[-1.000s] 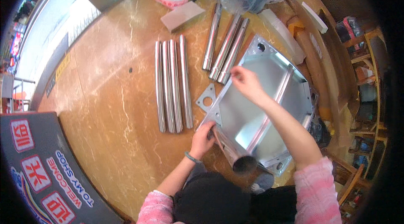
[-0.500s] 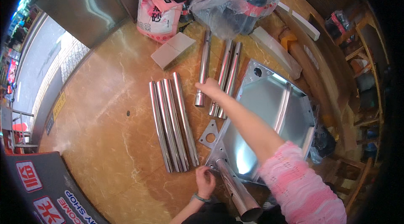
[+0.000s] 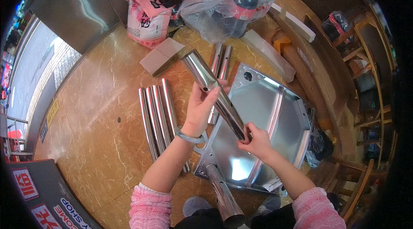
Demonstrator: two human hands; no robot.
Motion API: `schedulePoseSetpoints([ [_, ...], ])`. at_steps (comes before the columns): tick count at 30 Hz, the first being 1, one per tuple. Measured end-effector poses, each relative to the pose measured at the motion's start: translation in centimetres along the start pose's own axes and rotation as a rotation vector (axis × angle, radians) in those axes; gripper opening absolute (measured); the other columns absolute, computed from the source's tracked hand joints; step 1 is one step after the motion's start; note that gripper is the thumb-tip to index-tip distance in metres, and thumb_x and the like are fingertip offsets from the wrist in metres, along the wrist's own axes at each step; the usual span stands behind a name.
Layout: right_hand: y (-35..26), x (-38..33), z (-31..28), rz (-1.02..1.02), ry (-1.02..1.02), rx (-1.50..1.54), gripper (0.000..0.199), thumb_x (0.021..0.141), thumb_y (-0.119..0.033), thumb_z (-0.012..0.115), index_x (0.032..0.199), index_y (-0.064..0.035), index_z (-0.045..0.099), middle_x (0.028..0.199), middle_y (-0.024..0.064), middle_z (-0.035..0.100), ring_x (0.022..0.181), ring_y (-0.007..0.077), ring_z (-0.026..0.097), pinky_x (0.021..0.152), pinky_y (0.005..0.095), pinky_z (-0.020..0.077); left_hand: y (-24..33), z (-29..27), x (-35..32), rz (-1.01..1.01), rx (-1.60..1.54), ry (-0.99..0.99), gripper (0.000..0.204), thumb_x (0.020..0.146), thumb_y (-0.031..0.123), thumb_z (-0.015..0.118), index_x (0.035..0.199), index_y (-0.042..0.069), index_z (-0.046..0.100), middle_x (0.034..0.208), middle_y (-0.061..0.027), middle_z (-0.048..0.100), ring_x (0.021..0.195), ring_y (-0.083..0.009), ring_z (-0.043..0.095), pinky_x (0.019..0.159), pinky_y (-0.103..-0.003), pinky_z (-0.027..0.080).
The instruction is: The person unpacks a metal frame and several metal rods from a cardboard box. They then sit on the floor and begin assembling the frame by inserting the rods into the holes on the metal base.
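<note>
A shiny metal tube [image 3: 230,110] with a hole in its side is held slantwise above the floor and the metal panel. My left hand [image 3: 201,105] is wrapped round its middle, and my right hand [image 3: 257,140] grips its lower right end. Below lies a shallow metal panel [image 3: 258,117] with raised edges and corner plates. Another tube [image 3: 223,199] rises from its near corner toward me. Two tubes [image 3: 224,63] lie beyond my left hand, partly hidden by it. Several thinner tubes [image 3: 155,117] rest side by side on the left. My left wrist mostly covers a flat metal plate [image 3: 201,144].
Beyond the tubes is a pale flat block [image 3: 161,57], with a pink-and-white bag [image 3: 148,22] and plastic-wrapped bottles [image 3: 241,9] behind. Long white foam pieces [image 3: 271,54] lie back right. Wooden shelving [image 3: 361,121] lines the right. A dark mat [image 3: 47,194] is at the near left.
The tube my right hand touched on the floor is now lifted and brought nearer. My left hand has moved from the panel's near corner up onto that tube.
</note>
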State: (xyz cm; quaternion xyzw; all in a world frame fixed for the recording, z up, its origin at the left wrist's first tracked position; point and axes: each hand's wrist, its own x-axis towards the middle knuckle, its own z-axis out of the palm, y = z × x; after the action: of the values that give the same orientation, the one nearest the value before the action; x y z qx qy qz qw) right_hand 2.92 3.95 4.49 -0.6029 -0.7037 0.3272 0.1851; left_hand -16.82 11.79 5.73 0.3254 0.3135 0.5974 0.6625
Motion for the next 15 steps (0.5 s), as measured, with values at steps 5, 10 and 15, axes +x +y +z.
schedulePoseSetpoints([
  [5,0.4,-1.1,-2.4,-0.044,0.084,-0.110,0.041,0.066,-0.022,0.072,0.097,-0.0074,0.051,0.084,0.0088,0.059,0.068,0.0244,0.062,0.060,0.0339,0.0497,0.3,3.8,-1.6,0.159,0.251,-0.139,0.020,0.078,0.007,0.055,0.097,0.001,0.057,0.093,-0.0079,0.060,0.093,-0.0161,0.056,0.083,-0.031,0.044],
  [10,-1.8,-0.7,-4.1,-0.166,0.267,-0.026,0.052,0.064,-0.021,0.072,0.109,-0.0086,0.051,0.091,0.0107,0.060,0.071,0.0249,0.063,0.062,0.0340,0.0503,0.2,7.8,-3.9,0.270,0.274,-0.443,0.038,0.071,0.003,0.062,0.107,0.002,0.049,0.103,-0.0120,0.057,0.101,-0.0208,0.055,0.090,-0.033,0.041],
  [15,-2.5,-0.2,-7.2,-0.275,0.140,0.096,0.049,0.062,-0.016,0.071,0.107,-0.0081,0.054,0.091,0.0142,0.060,0.076,0.0307,0.061,0.064,0.0372,0.0488,2.6,9.2,-3.4,0.230,0.595,-0.654,0.049,0.069,0.019,0.070,0.109,0.003,0.047,0.104,-0.0154,0.054,0.097,-0.0294,0.055,0.085,-0.032,0.044],
])
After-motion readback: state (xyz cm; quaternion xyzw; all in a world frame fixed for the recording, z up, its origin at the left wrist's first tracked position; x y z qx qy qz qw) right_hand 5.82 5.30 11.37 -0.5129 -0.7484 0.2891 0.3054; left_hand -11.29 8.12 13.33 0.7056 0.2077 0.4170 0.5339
